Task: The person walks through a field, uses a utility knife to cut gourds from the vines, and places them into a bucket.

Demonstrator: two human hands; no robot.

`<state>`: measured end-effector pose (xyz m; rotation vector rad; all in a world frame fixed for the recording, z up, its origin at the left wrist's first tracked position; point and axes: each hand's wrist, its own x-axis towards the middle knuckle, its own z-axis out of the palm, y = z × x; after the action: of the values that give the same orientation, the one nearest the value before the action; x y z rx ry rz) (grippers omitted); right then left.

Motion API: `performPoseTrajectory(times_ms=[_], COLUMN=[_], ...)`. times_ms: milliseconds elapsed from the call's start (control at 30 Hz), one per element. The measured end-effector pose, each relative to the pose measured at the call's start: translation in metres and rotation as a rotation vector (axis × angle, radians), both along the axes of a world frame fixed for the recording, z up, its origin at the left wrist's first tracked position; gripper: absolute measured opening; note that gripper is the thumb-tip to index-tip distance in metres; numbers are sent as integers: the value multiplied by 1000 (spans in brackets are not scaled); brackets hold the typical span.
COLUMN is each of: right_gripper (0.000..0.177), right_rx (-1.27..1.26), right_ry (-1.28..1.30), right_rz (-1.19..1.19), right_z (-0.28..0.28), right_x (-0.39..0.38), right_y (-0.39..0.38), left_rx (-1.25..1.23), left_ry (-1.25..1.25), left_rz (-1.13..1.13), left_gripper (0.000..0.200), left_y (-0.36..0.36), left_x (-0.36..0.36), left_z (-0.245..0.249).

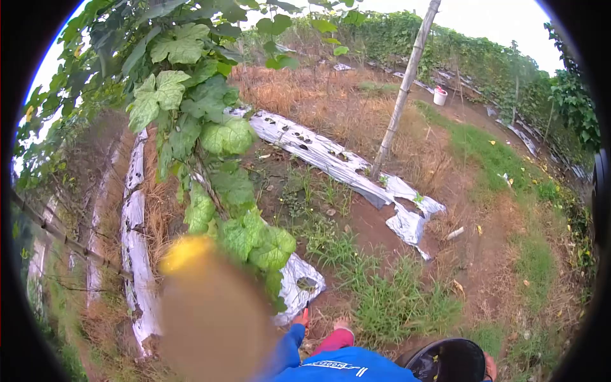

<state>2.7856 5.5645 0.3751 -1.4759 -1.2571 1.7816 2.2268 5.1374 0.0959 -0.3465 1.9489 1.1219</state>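
Ground: brown soil. Landmark: wooden post. Silver sheet strip, dark holes, runs past post base. Dry grass behind post, green grass in front. White bucket beyond post, to right.

One head-worn fisheye view looks forward and down: the wearer's blue shirt and a black bucket sit close along the bottom edge, a blurred brown shape looms nearest the lens, vine leaves hang nearby at left, and a white bucket stands far off, upper right.
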Motion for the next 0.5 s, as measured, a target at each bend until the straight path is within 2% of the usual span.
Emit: performPoseTrajectory(times_ms=[33, 67, 133, 200, 267, 400, 500], right_gripper=[22, 22, 22, 23, 23, 23, 24], right_rx=[-5, -7, 1, 7, 12, 32, 43], right_ry=[-7, -13, 10, 31, 43, 76, 112], right_rz=[1, 5, 0, 3, 17, 69, 136], right_z=[0, 0, 8, 15, 19, 27, 8], right_x=[-25, -48, -97, -139, -179, -260, -313], right_y=[15, 32, 66, 94, 123, 185, 253], left_rx=[-9, 287, 367, 395, 587, 653, 624], left_ry=[61, 54, 27, 113, 122, 174, 121], left_rz=[5, 182, 210, 82, 97, 136, 227], left_gripper=[17, 17, 19, 23, 27, 26, 25], left_y=[20, 32, 84, 122, 152, 201, 221], left_x=[-25, -48, -105, -157, -195, -263, -289], left_z=[-3, -21, 20, 56, 85, 109, 110])
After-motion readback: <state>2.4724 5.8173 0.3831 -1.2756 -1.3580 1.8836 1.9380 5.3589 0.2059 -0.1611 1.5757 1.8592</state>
